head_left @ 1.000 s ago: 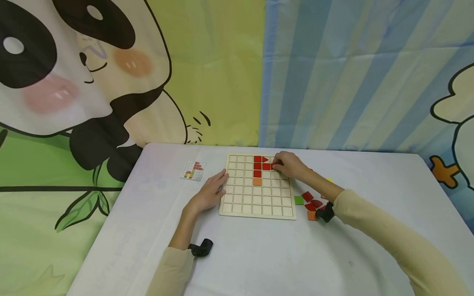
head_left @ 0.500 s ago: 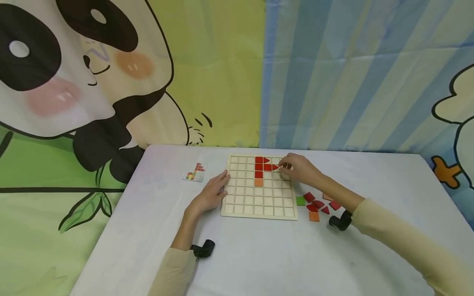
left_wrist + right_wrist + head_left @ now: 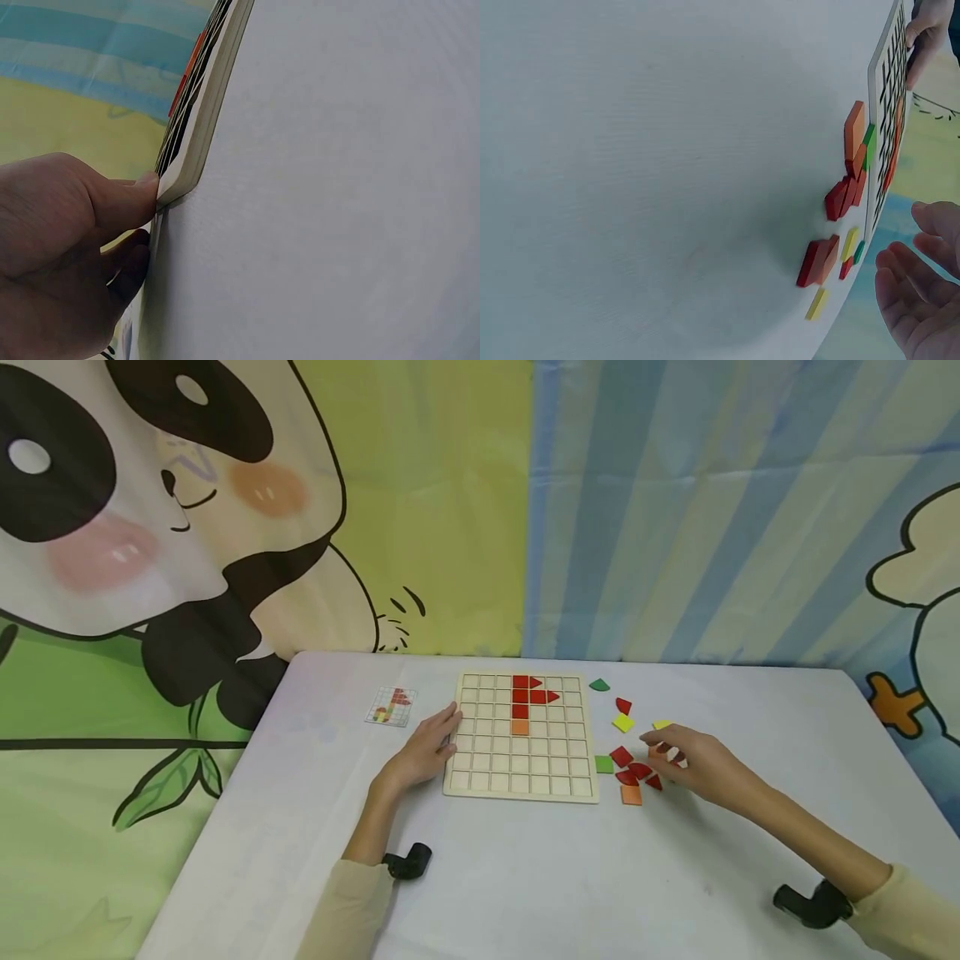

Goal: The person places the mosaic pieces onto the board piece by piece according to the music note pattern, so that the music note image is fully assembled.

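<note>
**Right hand [image 3: 697, 762] above loose pieces, left hand [image 3: 420, 750] at board [image 3: 537, 747]**

Right: fingers loosely bent and parted; a gap is seen between thumb and fingertips, well apart from the pieces beneath. Left: fingers laid along the board's left edge, slightly spread, thumb tip rested on the edge near a corner.

Green square [image 3: 604, 764] found just beside the board's right edge. Next to it are clustered a red square [image 3: 621, 756], red rounded pieces [image 3: 639, 770], a red triangle [image 3: 654, 782] and an orange square [image 3: 631, 795]. Farther back: yellow square [image 3: 623, 722], red rounded piece [image 3: 623, 704], green rounded piece [image 3: 599, 685]. In the head view an orange piece [image 3: 654, 753] is partly covered by the right hand. Wrist cameras [image 3: 408, 862] are worn on both arms. Panda-printed cloth [image 3: 300, 585] is hung behind.

Board: pale, gridded, laid flat on the white table [image 3: 525, 877]. Toward its far side are set three red squares in a column, an orange one below; rightward, another red square and two right-pointing red triangles.

Card [image 3: 390, 706], left of the board: printed with a coloured figure on a grid, details too small to make out.
</note>
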Tool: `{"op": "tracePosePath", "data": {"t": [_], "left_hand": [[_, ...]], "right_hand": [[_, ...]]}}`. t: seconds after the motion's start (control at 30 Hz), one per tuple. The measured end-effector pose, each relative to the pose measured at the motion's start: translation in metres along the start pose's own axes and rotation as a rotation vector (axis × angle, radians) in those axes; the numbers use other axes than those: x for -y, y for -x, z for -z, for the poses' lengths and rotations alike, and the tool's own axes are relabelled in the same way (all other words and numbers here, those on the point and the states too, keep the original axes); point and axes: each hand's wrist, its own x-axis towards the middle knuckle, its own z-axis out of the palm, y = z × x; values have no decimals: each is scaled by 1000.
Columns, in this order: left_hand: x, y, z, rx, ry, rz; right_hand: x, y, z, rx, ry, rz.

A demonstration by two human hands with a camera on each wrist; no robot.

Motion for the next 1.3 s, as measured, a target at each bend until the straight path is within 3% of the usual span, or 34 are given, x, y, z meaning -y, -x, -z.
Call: {"op": "tracePosePath", "data": {"t": [0.23,0.83,1.0,1.3], "left_hand": [[1,0,-1,-2,-4,-17],[1,0,-1,6,-2,-5],[2,0,-1,6,-6,-3],[1,1,0,-3,-12,-26]], "right_hand": [[-16,17,5,19,10,-66],[-34,39,-8,44,5,-54],[-37,38,-15,71,41,-23],[-45,35,-22,-57,163,127]]}}
